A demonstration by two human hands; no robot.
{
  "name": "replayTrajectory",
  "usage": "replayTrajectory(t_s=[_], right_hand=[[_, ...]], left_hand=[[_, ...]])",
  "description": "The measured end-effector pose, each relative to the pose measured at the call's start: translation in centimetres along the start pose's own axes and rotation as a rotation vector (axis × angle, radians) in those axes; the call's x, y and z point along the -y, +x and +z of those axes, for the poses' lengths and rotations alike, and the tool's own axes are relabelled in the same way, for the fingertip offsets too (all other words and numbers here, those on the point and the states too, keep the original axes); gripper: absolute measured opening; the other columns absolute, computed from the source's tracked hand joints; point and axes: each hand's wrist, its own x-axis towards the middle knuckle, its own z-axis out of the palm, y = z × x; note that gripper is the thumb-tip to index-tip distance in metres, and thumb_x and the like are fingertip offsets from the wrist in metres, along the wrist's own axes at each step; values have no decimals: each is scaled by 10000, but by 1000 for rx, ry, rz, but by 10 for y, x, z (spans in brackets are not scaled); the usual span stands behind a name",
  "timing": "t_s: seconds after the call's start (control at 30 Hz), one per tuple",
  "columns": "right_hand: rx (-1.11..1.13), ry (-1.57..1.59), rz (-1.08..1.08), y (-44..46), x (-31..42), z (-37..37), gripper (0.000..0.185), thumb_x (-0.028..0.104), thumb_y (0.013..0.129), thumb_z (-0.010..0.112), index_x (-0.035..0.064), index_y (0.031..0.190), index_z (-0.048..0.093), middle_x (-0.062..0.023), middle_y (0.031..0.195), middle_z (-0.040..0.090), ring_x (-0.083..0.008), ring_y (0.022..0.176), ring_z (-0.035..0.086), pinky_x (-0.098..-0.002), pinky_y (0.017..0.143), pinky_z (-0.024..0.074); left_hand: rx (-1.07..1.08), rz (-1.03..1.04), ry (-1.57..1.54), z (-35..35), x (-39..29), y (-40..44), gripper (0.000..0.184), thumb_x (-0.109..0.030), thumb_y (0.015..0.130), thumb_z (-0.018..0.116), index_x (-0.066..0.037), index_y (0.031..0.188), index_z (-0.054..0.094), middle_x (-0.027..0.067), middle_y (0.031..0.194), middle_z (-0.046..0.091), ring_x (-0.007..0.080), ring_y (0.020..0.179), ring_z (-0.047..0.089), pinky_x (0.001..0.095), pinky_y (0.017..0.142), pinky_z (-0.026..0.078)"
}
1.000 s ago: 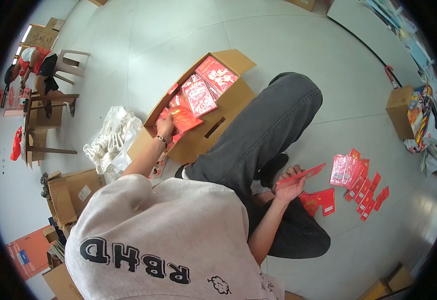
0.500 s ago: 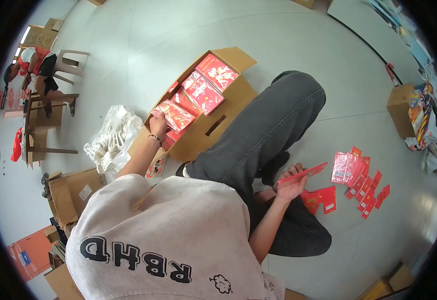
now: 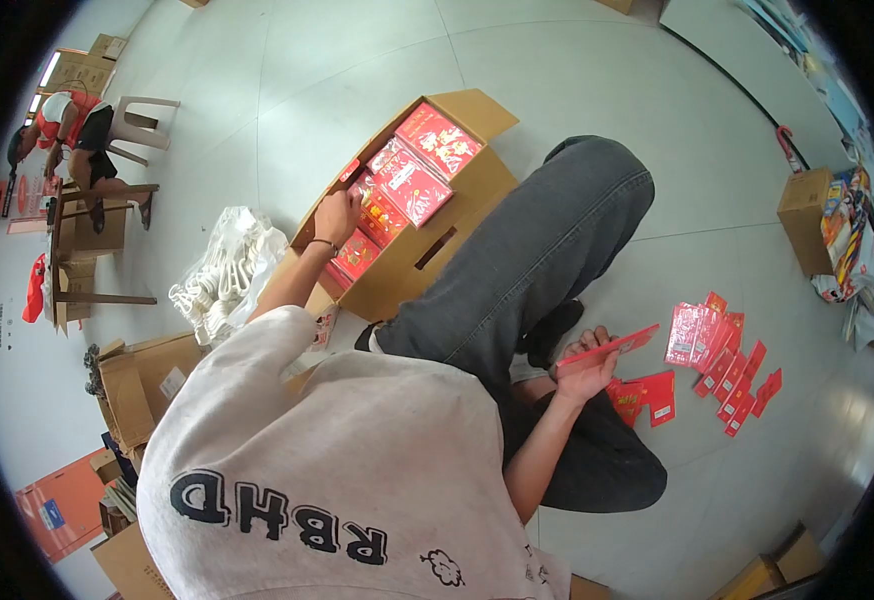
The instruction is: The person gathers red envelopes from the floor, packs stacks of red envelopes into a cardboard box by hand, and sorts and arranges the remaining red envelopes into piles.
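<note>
My left hand (image 3: pixel 337 216) reaches into a long cardboard box (image 3: pixel 477 205) filled with red envelope packs (image 3: pixel 412 187). Its fingers are curled down among the packs along the near left side, with their tips hidden. A dark bracelet circles that wrist. My right hand (image 3: pixel 585 372), palm up over my folded leg, grips a thin red envelope pack (image 3: pixel 612 346) that points to the right. Below this hand, more red envelopes (image 3: pixel 660 396) lie on the floor beside my leg.
Several red envelopes (image 3: pixel 732 370) are spread on the floor at right, with a clear-wrapped pack (image 3: pixel 692 332) among them. A plastic bag of white cord (image 3: pixel 227 275) lies left of the box. Cartons (image 3: pixel 152 390) stand at lower left. A person (image 3: pixel 82 130) sits at a table, far left.
My left hand has moved up and right, deeper into the box. The patterned pack it was touching no longer lies tilted on top, and other packs show there. My right hand stays put.
</note>
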Motion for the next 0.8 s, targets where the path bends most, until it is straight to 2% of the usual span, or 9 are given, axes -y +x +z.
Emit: replayTrajectory(t_s=[0.07,0.17,0.33,0.37,0.47,0.57,0.67,0.7,0.8], right_hand=[[-17,-9,6,-1,0,-3,253,282,992,647,60,1076,561,-8,989,464,-158,901,511,-320,742,519],[-17,-13,43,4,-4,-2,246,295,989,649,80,1080,571,-9,981,463,-156,890,499,-314,721,504],[-63,-121,17,-2,-2,-5,233,311,980,649,118,1081,570,-17,999,484,-166,880,484,-296,705,483],[-67,-121,5,-4,1,-6,233,311,980,649,118,1081,570,-17,999,484,-166,880,484,-296,705,483],[-3,-76,-9,-1,0,-3,257,279,1011,607,83,1176,590,-29,1020,489,-162,906,490,-295,717,473],[-92,-90,-21,0,5,13,279,228,985,613,72,1212,567,-41,1017,492,-172,902,487,-305,719,480],[7,-119,32,-5,4,50,349,169,926,616,50,1246,545,-50,1010,481,-181,881,469,-318,730,493],[53,-181,26,-5,0,68,388,148,885,626,52,1255,555,-92,1068,526,-214,901,516,-345,755,522],[136,-702,-94,-8,-27,135,439,102,864,667,6,1282,576,-133,1208,609,-209,1004,602,-361,866,524]], left_hand=[[-360,543,-100,5,-9,-25,372,-99,915,582,-50,1284,603,274,1280,614,432,1167,598,473,987,502],[-328,837,289,16,-44,-35,746,-27,901,552,-283,1569,338,182,1613,309,358,1437,392,549,1180,310],[-270,671,485,31,-43,22,721,-65,962,456,-380,1586,278,58,1661,256,321,1511,275,623,1206,217],[-222,744,423,30,-37,28,905,68,816,534,-283,1605,265,105,1679,188,349,1521,239,609,1222,183],[-120,772,253,36,-40,31,888,97,781,545,-218,1584,332,109,1678,182,370,1523,214,626,1222,166],[-215,921,141,18,-48,16,583,40,830,581,-84,1399,555,192,1507,469,357,1390,458,539,1146,371],[-442,753,-631,-38,-125,-96,182,-65,947,560,11,1072,669,176,954,724,285,884,718,374,786,552],[-256,666,-726,-56,-144,-146,205,-118,978,532,7,1057,674,157,909,709,261,856,703,363,780,540],[278,1070,-929,-80,-176,-225,349,-303,1020,543,17,1125,639,157,938,683,272,858,682,376,776,532]])
